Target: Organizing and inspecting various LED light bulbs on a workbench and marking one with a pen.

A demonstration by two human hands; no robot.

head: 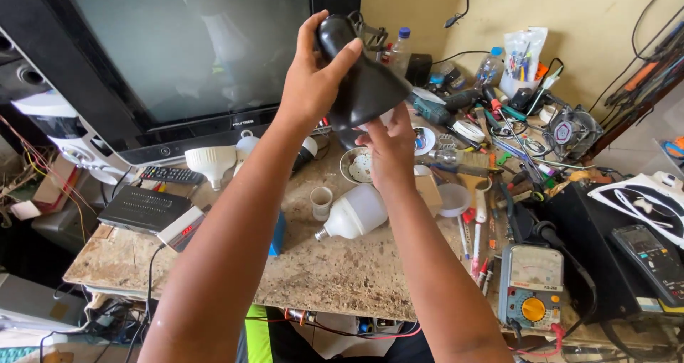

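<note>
Lamp shade (367, 85), black, lifted above worktop (342, 270) before television (178, 49). Left hand (313, 78) grips narrow neck; right hand (388, 146) grasps wide rim beneath, steadying it. White bulb (354, 213) lies below.

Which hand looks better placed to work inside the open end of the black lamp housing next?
Right, probably. The left hand wraps the black lamp housing's narrow top, steadying it, while the right hand sits at its wide open end, fingers already there.
</note>
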